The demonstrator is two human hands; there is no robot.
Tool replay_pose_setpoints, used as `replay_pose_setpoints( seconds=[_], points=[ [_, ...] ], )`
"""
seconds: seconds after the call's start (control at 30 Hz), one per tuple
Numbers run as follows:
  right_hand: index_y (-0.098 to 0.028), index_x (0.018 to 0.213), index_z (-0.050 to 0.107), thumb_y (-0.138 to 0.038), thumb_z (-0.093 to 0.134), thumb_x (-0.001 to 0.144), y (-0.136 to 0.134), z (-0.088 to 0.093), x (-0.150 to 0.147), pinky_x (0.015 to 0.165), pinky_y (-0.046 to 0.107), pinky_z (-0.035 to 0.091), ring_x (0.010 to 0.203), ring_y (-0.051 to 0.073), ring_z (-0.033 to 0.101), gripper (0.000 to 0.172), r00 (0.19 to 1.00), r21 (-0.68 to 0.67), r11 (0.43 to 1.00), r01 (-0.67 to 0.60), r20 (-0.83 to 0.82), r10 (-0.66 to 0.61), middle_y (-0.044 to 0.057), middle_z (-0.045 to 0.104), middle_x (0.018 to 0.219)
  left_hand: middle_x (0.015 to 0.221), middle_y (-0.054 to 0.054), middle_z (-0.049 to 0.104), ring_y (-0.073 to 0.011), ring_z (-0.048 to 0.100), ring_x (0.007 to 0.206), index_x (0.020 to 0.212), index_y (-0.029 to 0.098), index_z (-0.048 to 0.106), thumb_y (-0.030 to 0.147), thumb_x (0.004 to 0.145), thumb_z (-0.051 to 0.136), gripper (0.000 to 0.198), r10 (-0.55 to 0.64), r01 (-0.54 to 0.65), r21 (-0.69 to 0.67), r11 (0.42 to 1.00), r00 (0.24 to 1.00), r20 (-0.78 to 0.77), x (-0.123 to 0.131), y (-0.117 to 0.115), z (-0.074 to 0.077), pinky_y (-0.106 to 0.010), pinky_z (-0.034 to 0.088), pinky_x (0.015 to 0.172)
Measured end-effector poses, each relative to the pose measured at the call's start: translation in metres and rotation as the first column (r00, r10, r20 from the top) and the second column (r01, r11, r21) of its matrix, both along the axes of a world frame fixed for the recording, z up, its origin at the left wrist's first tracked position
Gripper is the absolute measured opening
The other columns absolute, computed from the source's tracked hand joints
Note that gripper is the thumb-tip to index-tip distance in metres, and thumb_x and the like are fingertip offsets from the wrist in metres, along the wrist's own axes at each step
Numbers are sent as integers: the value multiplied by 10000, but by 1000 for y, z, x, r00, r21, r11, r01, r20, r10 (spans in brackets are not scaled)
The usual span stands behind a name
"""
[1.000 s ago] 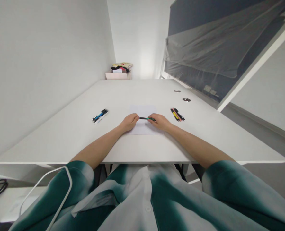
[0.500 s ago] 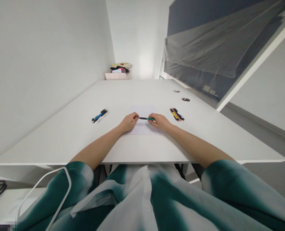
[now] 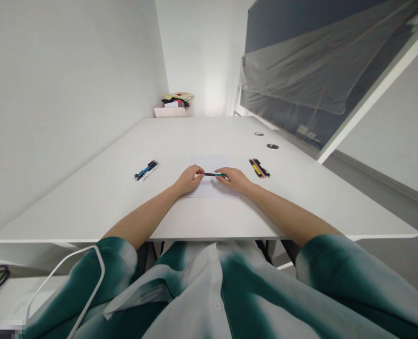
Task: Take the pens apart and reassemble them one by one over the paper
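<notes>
1. A green-and-black pen (image 3: pixel 214 174) lies level across the person's front, its long axis running left to right, roughly parallel to the near edge of the white table (image 3: pixel 88 212). It sits over the lower middle of a sheet of white paper (image 3: pixel 210 188); whether it rests on the sheet or is held just above it, I cannot tell.
2. The right hand (image 3: pixel 235 180) is the nearer of the two, almost closed, with its fingers bunched at the green end of the pen. It appears to pinch that end.
3. The left hand (image 3: pixel 188 181) is loosely curled, knuckles up, and sits just beside the pen's dark end. Whether its fingertips touch the pen is too small to tell, and it shows nothing else in its hold.
4. Both hands reach forward from the sleeves of a green-and-white dyed shirt (image 3: pixel 251 292), level with each other, with the pen spanning the gap between them.
5. Two small bundles lie well apart from the hands: blue-and-black pens (image 3: pixel 146 170) to the left, yellow, pink and black pens (image 3: pixel 259 168) to the right.
6. Farther out are two round cable grommets (image 3: pixel 266 140) in the tabletop, a pale pink box (image 3: pixel 170 112) at the far end, and clear plastic sheeting (image 3: pixel 293 70) over a dark panel — with a white cable (image 3: pixel 67 278) across the left sleeve.
</notes>
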State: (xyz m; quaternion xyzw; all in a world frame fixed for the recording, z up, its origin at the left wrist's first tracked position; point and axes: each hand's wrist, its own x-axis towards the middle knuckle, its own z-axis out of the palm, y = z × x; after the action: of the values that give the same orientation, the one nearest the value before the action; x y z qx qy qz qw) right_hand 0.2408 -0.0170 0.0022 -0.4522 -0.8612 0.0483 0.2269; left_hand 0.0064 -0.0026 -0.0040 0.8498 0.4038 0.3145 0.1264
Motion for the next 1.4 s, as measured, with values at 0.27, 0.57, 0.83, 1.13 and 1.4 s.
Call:
replay_pose_setpoints(
  seconds=[0.27, 0.57, 0.83, 1.13, 1.4],
  points=[
    [-205, 1121, 694, -293, 475, 961, 2, -1, 0, 786, 274, 428, 919, 197, 637, 285, 999, 19, 999, -33, 30, 33, 86, 704, 1053, 966, -65, 672, -203, 608, 910, 1032, 182, 640, 273, 851, 543, 225, 15, -15, -18, 1000, 1000, -9, 0, 1, 1, -370, 485, 901],
    [-192, 1104, 695, -288, 483, 958, 3, -1, 1, 794, 279, 428, 937, 203, 636, 275, 999, 16, 999, -30, 38, 29, 92, 704, 1064, 927, -69, 716, -204, 646, 877, 979, 175, 688, 281, 860, 525, 228, 40, -42, -66, 997, 999, -34, 1, -3, 4, -351, 502, 866],
    [-183, 1097, 696, -280, 489, 954, 3, 0, 2, 807, 277, 430, 937, 202, 640, 269, 999, 17, 999, -30, 24, 30, 99, 708, 1053, 920, -58, 732, -193, 655, 853, 981, 180, 702, 270, 862, 514, 239, 49, -50, -72, 996, 999, -15, 3, -2, 3, -335, 516, 850],
    [-183, 1098, 695, -281, 486, 952, 4, -1, 3, 817, 279, 434, 948, 201, 639, 273, 999, 17, 999, -43, 15, 43, 98, 710, 1063, 899, -60, 731, -194, 661, 835, 988, 172, 696, 252, 852, 539, 222, 59, -59, -74, 996, 998, 2, 4, -2, 1, -343, 512, 854],
    [-188, 1102, 695, -279, 481, 953, 4, -1, 2, 809, 284, 435, 945, 206, 642, 276, 999, 10, 999, -31, 26, 31, 94, 712, 1070, 899, -51, 728, -186, 653, 837, 1056, 177, 693, 240, 850, 553, 257, 69, -69, -66, 995, 998, 0, 4, -3, 1, -331, 515, 846]
  ],
)
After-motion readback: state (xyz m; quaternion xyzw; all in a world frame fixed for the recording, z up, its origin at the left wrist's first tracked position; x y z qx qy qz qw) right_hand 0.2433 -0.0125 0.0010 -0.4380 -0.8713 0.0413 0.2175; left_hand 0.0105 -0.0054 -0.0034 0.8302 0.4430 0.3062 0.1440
